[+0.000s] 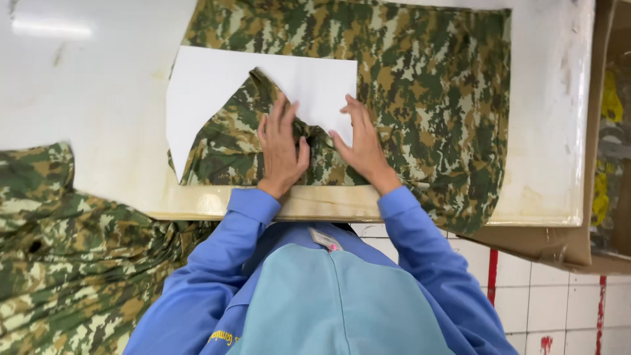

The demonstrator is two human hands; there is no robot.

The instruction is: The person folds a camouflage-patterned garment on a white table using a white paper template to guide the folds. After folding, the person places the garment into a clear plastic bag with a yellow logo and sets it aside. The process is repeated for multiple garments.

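Observation:
A camouflage garment (420,85) lies spread on a white table (92,98). A white card sheet (217,85) rests on it, and a flap of the fabric (227,141) is folded back over the sheet's near edge. My left hand (281,146) presses flat on that folded flap, fingers together and pointing away from me. Just to its right, my right hand (360,143) lies flat with its fingertips on the card's lower right corner and its palm on the fabric. Both sleeves are blue.
A heap of more camouflage fabric (72,256) hangs off the table's near left edge. A brown cardboard box (591,217) stands at the right. Below lies a white tiled floor (559,302) with red lines.

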